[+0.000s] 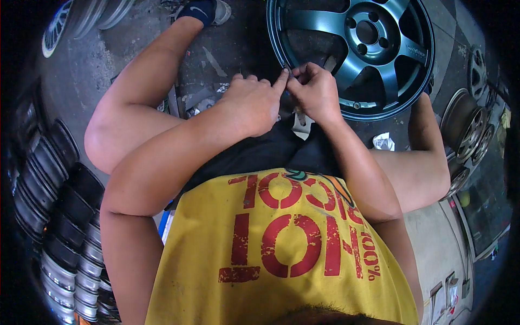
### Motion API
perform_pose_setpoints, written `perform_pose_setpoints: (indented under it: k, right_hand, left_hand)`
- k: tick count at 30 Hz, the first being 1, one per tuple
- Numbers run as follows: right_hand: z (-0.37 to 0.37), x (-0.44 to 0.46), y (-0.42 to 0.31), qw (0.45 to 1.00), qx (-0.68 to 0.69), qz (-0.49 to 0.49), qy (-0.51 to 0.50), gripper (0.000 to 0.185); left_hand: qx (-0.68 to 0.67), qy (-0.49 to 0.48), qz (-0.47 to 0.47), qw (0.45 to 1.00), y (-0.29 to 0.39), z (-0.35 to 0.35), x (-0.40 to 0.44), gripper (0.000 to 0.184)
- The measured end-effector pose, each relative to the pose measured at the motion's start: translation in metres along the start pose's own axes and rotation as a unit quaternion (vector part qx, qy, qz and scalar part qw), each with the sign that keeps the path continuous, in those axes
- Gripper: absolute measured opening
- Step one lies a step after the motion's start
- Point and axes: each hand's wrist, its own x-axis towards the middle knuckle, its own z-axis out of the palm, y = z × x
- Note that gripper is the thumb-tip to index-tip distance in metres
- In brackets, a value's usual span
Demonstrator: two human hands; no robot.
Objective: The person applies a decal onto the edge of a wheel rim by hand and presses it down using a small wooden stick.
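Observation:
A teal alloy wheel rim (pixel 311 20) with several spokes and bolt holes around its centre lies in front of me. My left hand (pixel 252 102) and my right hand (pixel 317 89) meet at the fingertips beside the near left edge of that rim. The right thumb and index finger are pinched together on a small dark piece too small to name. My left hand is closed, its index finger reaching to the same piece; what it grips is hidden. Below the right hand, a torn pale scrap of paper (pixel 301 129) hangs near my dark shorts (pixel 238 160).
Crumpled white paper (pixel 383 142) lies on the floor right of my hands. Stacked wheel rims (pixel 59 276) line the left side. More rims (pixel 465 122) stand at the right, near a dark glass-like panel (pixel 487 206). My bent knees flank the work area.

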Motion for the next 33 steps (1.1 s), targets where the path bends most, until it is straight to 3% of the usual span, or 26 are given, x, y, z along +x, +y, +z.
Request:
perform_pose_setpoints:
  k: [21, 23, 30, 33]
  right_hand:
    - [-0.022, 0.012, -0.002, 0.988, -0.123, -0.089, -0.018, 0.029]
    - [-0.024, 0.016, 0.0, 0.975, -0.154, -0.156, -0.024, 0.029]
    - [-0.036, 0.018, -0.005, 0.976, -0.158, -0.145, -0.045, 0.026]
    - [-0.053, 0.017, -0.012, 0.99, -0.079, -0.094, -0.068, 0.029]
  left_hand:
    - [-0.021, -0.011, -0.002, 1.0, 0.004, -0.003, 0.007, 0.095]
    - [-0.019, -0.013, -0.004, 1.0, 0.005, -0.001, 0.008, 0.095]
    - [-0.009, -0.032, 0.007, 0.999, 0.007, -0.004, 0.005, 0.095]
    - [-0.017, 0.002, 0.013, 1.0, 0.006, -0.005, -0.004, 0.096]
